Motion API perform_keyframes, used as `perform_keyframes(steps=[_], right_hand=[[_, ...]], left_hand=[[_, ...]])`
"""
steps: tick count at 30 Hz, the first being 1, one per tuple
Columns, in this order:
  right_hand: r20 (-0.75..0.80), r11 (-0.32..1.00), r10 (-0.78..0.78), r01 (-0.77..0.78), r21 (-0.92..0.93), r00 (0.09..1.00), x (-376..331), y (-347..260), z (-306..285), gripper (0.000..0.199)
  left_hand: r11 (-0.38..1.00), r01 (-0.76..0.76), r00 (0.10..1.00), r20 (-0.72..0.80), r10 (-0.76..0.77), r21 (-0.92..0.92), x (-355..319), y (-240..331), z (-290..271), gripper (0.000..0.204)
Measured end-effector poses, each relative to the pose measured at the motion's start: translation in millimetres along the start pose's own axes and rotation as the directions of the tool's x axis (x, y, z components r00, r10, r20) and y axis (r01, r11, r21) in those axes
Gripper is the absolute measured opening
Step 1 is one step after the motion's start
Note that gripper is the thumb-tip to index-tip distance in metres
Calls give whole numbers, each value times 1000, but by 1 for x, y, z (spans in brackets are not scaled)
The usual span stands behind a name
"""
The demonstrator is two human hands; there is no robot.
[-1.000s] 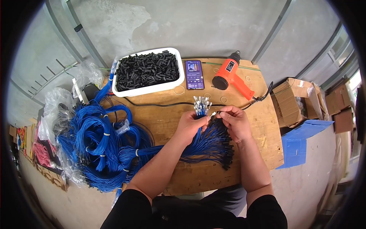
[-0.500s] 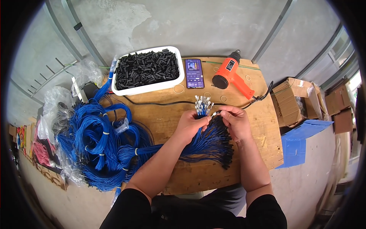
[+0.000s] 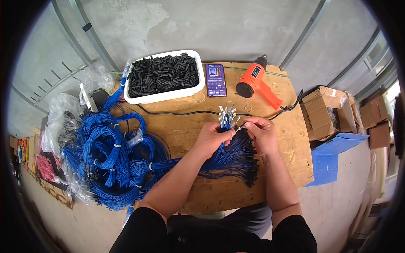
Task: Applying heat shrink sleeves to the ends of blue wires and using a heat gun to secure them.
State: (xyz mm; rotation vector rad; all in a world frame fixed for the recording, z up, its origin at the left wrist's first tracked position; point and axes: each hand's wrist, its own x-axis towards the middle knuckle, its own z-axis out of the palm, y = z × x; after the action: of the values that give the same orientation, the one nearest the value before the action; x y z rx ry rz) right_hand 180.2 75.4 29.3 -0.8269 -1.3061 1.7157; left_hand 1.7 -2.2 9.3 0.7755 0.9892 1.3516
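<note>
My left hand (image 3: 211, 137) is closed around a bunch of blue wires, whose bright metal terminals (image 3: 227, 114) stick up above the fist. Thumb and fingers of my right hand (image 3: 262, 134) pinch what looks like a small black sleeve, close to one terminal (image 3: 238, 128) beside the left thumb. Fingers partly hide that spot, so I cannot tell whether the sleeve is on the wire. Below both hands, blue wires (image 3: 223, 162) fan out to the right, with black sleeves (image 3: 252, 166) on their ends.
Black sleeves (image 3: 164, 76) fill a white tub (image 3: 168, 98) at the back. Right of it lie a phone (image 3: 216, 80) and an orange heat gun (image 3: 257, 82), its black cord crossing the table. Coiled blue wire bundles (image 3: 109, 147) cover the left side. Cardboard boxes (image 3: 325, 111) stand right.
Both hands stay almost in place, with the left hand and the terminals shifted slightly to the right. The right fingertips have dipped a little at the pinched piece.
</note>
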Motion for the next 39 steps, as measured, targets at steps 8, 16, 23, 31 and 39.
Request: perform_keyframes(steps=[8,16,23,31,39], right_hand=[[-1,1000,25,-25,8,1000,0,1,-1,8],[11,1000,1,-1,13,1000,1,1,0,6],[-35,997,25,-22,74,999,4,0,-9,10],[186,907,215,-267,325,959,7,-1,-20,24],[200,911,267,-315,266,943,6,-2,-17,21]], left_hand=[[1000,0,1000,-16,1,26,0,-1,1,9],[1000,-4,1000,-2,4,8,-1,0,2,10],[999,-24,999,-38,22,-35,3,-7,-1,13],[999,-34,999,-28,34,-9,2,-7,-1,12],[1000,-18,1000,-14,18,-11,1,-3,2,12]])
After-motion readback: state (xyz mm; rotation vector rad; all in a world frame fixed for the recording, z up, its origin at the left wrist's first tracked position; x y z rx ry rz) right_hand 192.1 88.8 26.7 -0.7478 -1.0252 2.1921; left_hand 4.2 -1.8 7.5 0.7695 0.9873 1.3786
